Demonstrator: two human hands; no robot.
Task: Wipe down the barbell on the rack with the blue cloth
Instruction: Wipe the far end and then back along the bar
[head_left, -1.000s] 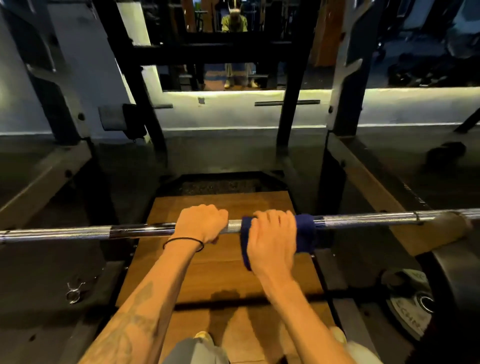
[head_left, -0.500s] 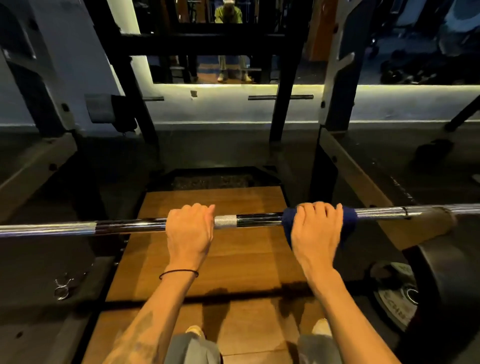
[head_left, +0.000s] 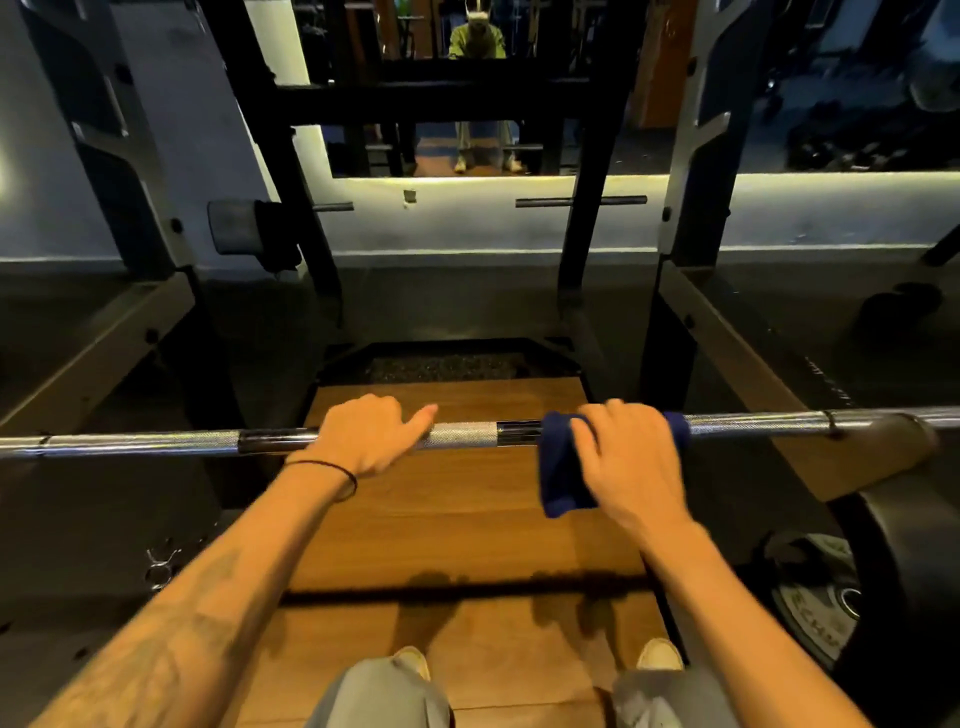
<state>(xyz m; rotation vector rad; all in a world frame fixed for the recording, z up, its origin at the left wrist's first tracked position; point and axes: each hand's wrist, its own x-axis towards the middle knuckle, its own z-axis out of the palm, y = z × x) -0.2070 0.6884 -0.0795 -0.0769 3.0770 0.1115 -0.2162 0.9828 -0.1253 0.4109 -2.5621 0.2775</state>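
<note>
A chrome barbell (head_left: 462, 434) runs across the view at waist height, resting on the rack. My left hand (head_left: 369, 434) grips the bar left of centre, with the index finger stretched along the knurling. My right hand (head_left: 631, 457) holds the blue cloth (head_left: 561, 478) wrapped over the bar right of centre; a flap of cloth hangs down on the hand's left side.
Black rack uprights (head_left: 584, 218) and angled safety arms (head_left: 748, 358) flank a wooden platform (head_left: 447, 519). A black weight plate (head_left: 914, 587) sits on the bar's right end, another plate (head_left: 815, 608) lies on the floor. A spring collar (head_left: 160, 564) lies at lower left. A mirror (head_left: 478, 88) faces me.
My right hand has slid the cloth rightward along the bar over the second, away from my left hand. My left index finger has straightened along the bar.
</note>
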